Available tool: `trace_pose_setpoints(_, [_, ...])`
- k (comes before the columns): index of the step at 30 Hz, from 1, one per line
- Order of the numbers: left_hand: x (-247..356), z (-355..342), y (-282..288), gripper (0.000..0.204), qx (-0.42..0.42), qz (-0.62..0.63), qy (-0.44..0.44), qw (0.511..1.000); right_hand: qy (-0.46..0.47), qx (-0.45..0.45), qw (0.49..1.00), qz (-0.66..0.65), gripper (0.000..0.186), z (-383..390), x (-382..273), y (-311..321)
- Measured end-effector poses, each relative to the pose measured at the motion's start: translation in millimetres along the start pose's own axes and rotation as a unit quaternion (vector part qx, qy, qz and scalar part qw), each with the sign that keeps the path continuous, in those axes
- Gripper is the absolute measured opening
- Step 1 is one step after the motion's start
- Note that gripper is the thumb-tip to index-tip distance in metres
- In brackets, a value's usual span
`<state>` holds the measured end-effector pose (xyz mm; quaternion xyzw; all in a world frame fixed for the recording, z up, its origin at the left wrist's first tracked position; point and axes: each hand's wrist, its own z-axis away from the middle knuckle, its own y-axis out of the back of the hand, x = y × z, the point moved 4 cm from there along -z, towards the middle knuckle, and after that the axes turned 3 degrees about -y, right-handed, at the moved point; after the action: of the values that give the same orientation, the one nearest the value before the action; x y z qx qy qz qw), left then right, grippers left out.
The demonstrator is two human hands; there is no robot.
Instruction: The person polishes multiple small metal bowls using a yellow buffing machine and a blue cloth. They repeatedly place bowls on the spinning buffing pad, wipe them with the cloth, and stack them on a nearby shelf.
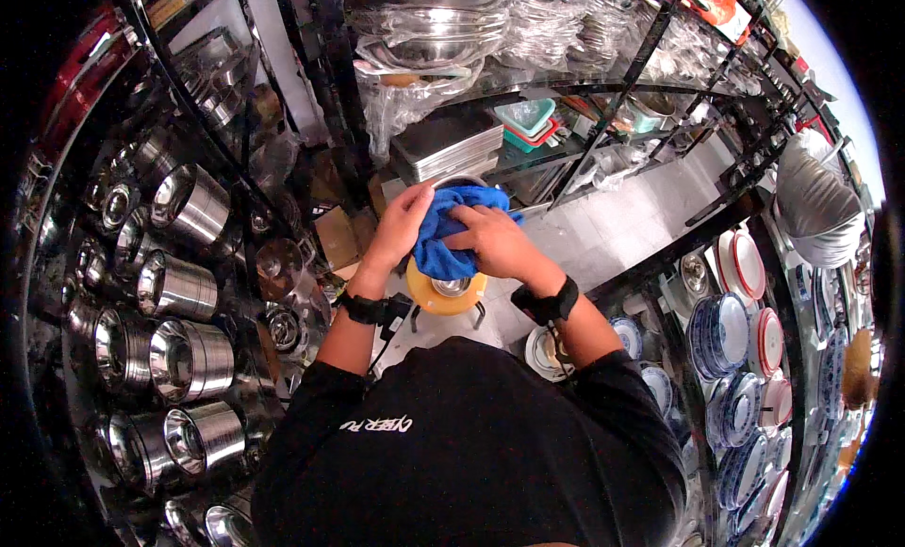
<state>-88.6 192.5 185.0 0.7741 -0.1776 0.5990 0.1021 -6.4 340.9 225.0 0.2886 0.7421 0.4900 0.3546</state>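
Note:
A blue cloth (439, 252) is bunched over a shiny metal vessel (455, 181), whose rim shows behind the cloth. My left hand (407, 228) is closed on the cloth at its left side, thumb uppermost; whether it also grips the vessel is hidden. My right hand (492, 239) has its fingers curled into the cloth on the right, with the fingertips hidden in the folds. Below them stands a round yellow stool (424, 293) with a metal piece on or just above its seat.
Racks of stainless pots (191, 359) line the left, and stacked patterned plates (726, 330) the right. Ahead are flat trays (448, 142), plastic baskets (523, 118) and wrapped metal bowls (424, 48) on black shelving. Cardboard boxes (335, 236) lie left of the stool, on the tiled floor (622, 217).

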Motion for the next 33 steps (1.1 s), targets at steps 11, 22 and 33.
trace_pose_setpoints(11, [-19.1,19.2,-10.5,0.043,-0.008,0.334,0.173,0.926,-0.089,0.285,0.928,-0.224,0.031,28.4,42.7,57.8])
trace_pose_setpoints(22, [-0.2,28.8,-19.0,0.060,0.043,0.035,-0.028,0.998,-0.092,0.017,0.823,-0.560,0.057,19.8,24.6,-27.6])
trace_pose_setpoints(33, [-21.4,44.4,58.0,0.028,0.121,0.163,0.061,0.977,-0.200,0.159,0.787,-0.561,0.048,56.9,32.9,-31.0])
